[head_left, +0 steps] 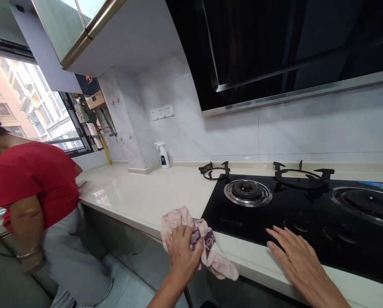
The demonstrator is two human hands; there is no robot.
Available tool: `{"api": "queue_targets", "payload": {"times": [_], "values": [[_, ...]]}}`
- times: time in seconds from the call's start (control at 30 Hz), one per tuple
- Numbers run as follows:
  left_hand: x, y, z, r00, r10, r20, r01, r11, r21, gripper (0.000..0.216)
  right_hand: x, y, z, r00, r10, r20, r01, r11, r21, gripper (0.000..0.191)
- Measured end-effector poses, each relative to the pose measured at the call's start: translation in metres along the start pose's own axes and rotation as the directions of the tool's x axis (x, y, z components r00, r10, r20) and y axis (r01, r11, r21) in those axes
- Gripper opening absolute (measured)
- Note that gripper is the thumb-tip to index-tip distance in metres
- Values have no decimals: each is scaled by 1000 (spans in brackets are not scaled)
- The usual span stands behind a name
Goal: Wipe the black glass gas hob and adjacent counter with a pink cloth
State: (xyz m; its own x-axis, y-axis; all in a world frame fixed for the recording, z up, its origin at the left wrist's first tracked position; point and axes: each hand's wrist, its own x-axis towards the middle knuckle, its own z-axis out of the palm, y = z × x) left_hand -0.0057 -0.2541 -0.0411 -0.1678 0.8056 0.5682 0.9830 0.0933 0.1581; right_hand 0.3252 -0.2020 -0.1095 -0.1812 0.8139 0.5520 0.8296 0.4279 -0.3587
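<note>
Left hand [182,252]: closed around a pink cloth [218,261], which is pressed against the counter [146,192] edge just left of the hob [268,218], forearm raised from below. Right hand [295,256]: laid flat and open, fingers extended, on the hob's front edge; nothing is held.

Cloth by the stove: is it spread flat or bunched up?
Bunched up. The left hand grips the cloth in a crumpled wad at the front edge of the counter, with one end hanging over.
</note>
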Motion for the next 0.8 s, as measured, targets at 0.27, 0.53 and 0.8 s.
{"api": "queue_targets", "payload": {"times": [0.27, 0.53, 0.8], "values": [[-12, 78, -4, 971, 222, 87, -208, 967, -146, 22, 1, -3, 2, 998, -34, -48, 32, 999, -32, 58], [-38, 146, 12, 887, 458, 62, -426, 862, -274, 41, 0, 10, 7, 993, -114, -15, 114, 993, -32, 54], [-38, 139, 21, 826, 560, -69, -540, 750, -381, 38, 3, 6, -3, 997, 23, 75, -28, 997, 72, 56]]}}
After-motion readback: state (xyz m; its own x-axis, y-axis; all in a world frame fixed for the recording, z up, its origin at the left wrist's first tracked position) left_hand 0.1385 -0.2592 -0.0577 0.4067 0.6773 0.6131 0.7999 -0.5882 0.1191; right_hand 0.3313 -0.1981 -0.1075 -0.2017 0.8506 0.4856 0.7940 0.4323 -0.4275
